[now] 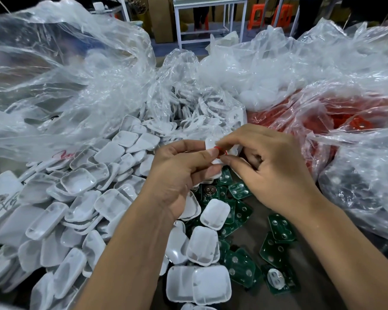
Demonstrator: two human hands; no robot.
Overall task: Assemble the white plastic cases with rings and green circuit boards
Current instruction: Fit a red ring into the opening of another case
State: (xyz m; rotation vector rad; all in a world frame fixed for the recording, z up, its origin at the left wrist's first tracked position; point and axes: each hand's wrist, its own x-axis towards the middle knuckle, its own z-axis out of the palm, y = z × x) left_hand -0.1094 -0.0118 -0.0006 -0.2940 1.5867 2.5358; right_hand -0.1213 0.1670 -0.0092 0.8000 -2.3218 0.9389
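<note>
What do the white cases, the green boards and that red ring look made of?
White cases: glossy moulded plastic, likely, with soft highlights. Green boards: rigid circuit laminate, with silvery round pads. Red ring: probably rubber or soft plastic, but too small to tell.

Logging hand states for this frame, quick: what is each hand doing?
Left hand: pinching the white case with the red ring.
Right hand: fingers curled on the same white case.

Mid-frame, the left hand [179, 173] and right hand [276, 166] pinch a white case [211, 145] and red ring [218, 149] above green circuit boards [240, 260] on the surface [309, 278].
</note>
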